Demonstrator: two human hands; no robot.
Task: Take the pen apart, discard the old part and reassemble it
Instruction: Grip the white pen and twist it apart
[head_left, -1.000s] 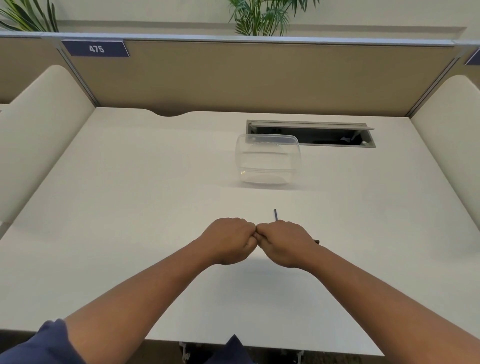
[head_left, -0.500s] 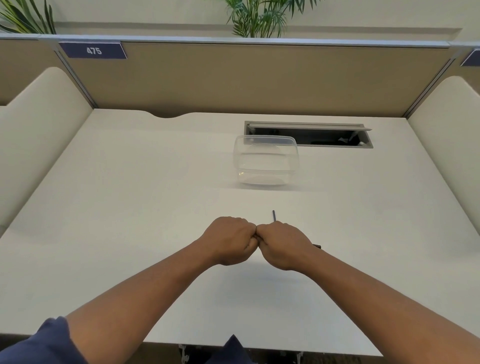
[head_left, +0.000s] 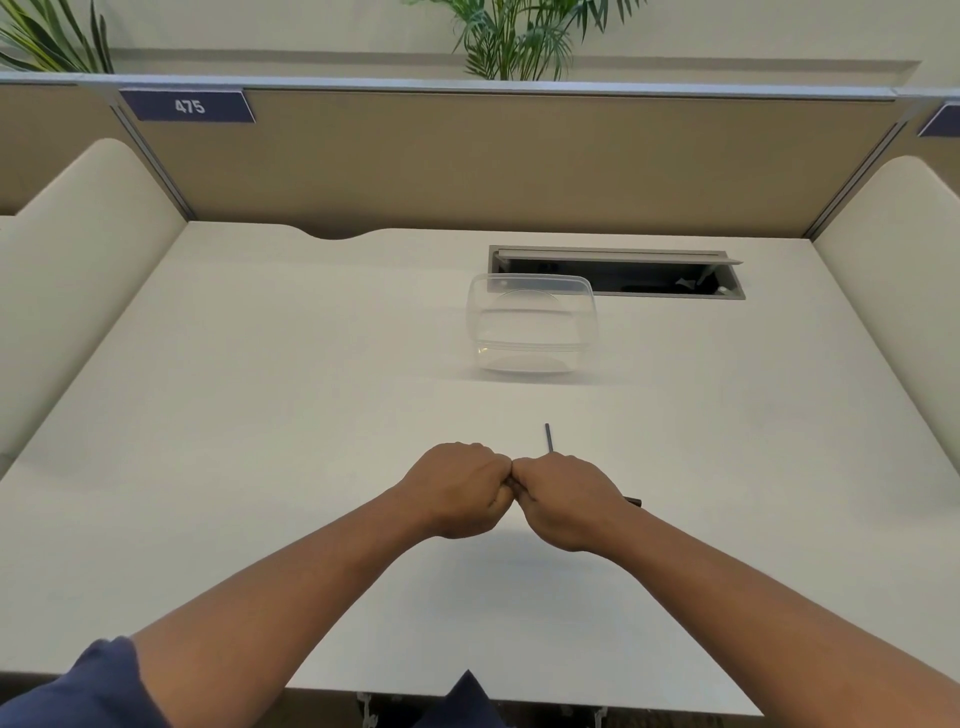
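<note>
My left hand (head_left: 457, 488) and my right hand (head_left: 563, 499) are closed into fists, knuckles touching, over the middle of the white desk (head_left: 260, 415). Both grip a dark pen (head_left: 632, 501); only its end pokes out past my right wrist and a short bit shows between the fists. A thin dark rod (head_left: 548, 438), maybe a refill, lies on the desk just beyond my right hand, its near end hidden by my knuckles.
A clear plastic container (head_left: 530, 322) stands beyond the hands, in front of an open cable hatch (head_left: 618, 273) in the desk. Beige partition panels enclose the desk at the back and both sides. The desk's front edge runs below my forearms.
Both fists stay pressed together at almost the same spot; a small gap showing the pen has appeared between them. The rod and the container have not moved.
</note>
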